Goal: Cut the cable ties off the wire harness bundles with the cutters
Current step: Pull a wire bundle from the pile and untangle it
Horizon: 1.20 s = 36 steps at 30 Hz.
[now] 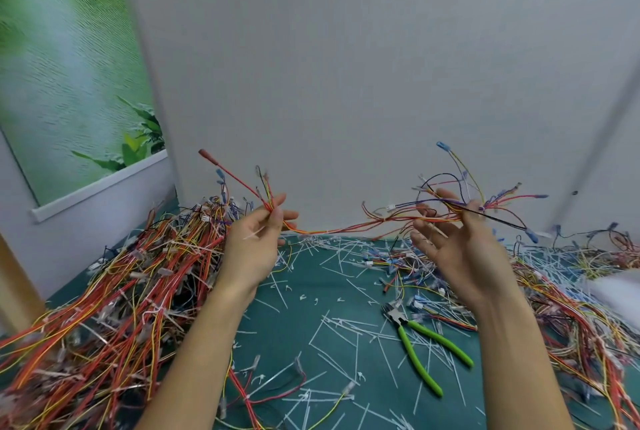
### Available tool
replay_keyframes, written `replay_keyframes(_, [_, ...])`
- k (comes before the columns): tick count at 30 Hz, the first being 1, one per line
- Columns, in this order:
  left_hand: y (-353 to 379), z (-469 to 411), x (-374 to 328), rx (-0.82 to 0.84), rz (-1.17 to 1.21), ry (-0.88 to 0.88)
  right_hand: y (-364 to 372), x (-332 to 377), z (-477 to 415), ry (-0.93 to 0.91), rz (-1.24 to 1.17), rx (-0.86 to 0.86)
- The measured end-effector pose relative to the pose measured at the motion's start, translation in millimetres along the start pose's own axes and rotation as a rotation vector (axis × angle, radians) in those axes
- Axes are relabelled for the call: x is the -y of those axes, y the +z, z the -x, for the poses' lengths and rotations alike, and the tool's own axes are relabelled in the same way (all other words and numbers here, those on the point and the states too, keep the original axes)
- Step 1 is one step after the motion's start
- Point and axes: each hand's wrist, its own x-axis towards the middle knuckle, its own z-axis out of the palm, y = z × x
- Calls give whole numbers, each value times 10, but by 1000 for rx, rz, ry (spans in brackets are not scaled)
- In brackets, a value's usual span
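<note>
A wire harness bundle [346, 229] of red, orange, yellow and purple wires stretches in the air between my hands, above the green table. My left hand [258, 242] pinches its left end between thumb and fingers, and a white cable tie piece lies across the palm. My right hand [457, 246] holds the right end at thumb and forefinger, its other fingers spread. Blue connectors fan out above it. The cutters [420, 346], with green handles, lie on the table below my right hand, held by neither hand.
A large heap of tied harnesses [114, 308] covers the table's left side. Another pile of wires [581, 308] lies at the right. Several cut white cable ties [332, 332] litter the green table [311, 277]. A grey wall stands just behind.
</note>
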Motion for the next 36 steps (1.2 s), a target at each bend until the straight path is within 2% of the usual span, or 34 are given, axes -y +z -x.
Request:
replay_keyframes(7, [-12, 22, -74, -28, -25, 92, 111, -58, 26, -123, 165, 67])
replay_keyframes(11, [-42, 86, -250, -55, 75, 107, 153, -48, 45, -101, 317, 7])
replay_keyframes(15, [-109, 148, -382, 56, 211, 142, 184, -74, 96, -66, 560, -1])
replay_keyframes(18, [-121, 160, -434, 227, 448, 74, 281, -177, 129, 12, 721, 84])
replay_keyframes(21, [-76, 163, -458, 308, 610, -42, 389, -391, 131, 137, 891, 126])
replay_keyframes(25, [1, 171, -428, 274, 582, -177, 441, -764, 121, 188, 1300, 163])
replay_keyframes(29, [37, 164, -408, 262, 584, -303, 282, -970, 25, 276, 1556, 182])
replay_keyframes(31, [48, 149, -386, 217, 593, -328, 153, -926, -20, 287, 1636, 131])
replay_keyframes(36, [74, 111, -317, 103, 576, -335, -191, -693, -132, 380, 1665, 32])
